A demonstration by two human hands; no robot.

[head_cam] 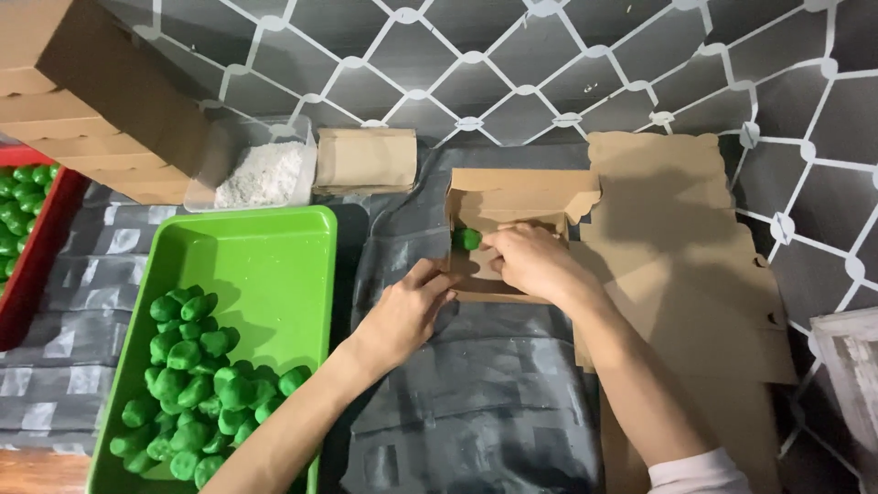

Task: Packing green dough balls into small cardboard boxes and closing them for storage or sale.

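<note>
Inside the small open brown cardboard box point(498, 240), the right hand point(530, 259) pinches a round green sweet point(468, 239), setting it down; the left hand point(407, 311) grips the box edge, steadying it

I see a bright green tray point(265, 265) heaped with darker green lumps point(197, 384). One more green lump point(467, 239) shows inside the plain brown box point(512, 197) under my hands. Flat brown cardboard point(677, 247) lies to the right, the same tan as the stacked boxes point(91, 101) at upper left and the small folded box point(366, 160). A clear tub point(224, 146) holds white powder point(265, 174). The cloth point(476, 402) beneath is dark grey with paler grey blocks. The backdrop point(549, 82) is charcoal, crossed by a white diamond lattice with round knots. At far left a red tray point(41, 247) carries more green lumps. My right sleeve point(700, 471) is pale pink.
</note>
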